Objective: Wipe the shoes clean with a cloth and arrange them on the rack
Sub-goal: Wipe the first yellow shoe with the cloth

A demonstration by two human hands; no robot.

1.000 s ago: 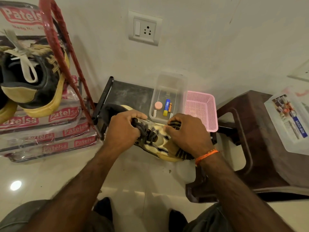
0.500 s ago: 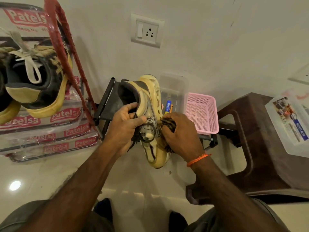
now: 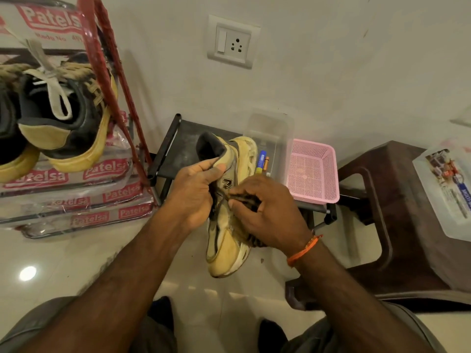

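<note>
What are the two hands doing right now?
Left hand: grips the yellow sneaker at its heel collar.
Right hand: holds a dark cloth against the sneaker.

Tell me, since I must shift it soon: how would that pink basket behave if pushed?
The pink basket looks like thin perforated plastic with nothing visible inside, so probably light and easily slid. It sits at the dark shelf edge, so a firm push might tip it off.

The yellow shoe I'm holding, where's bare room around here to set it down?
Free: the dark shelf to the left of the clear box, and the pale floor between the stacked Patelsa packs and your knees. Crowded: the shelf's right side, taken by the clear box and pink basket. The left hand holds the yellow shoe.
</note>
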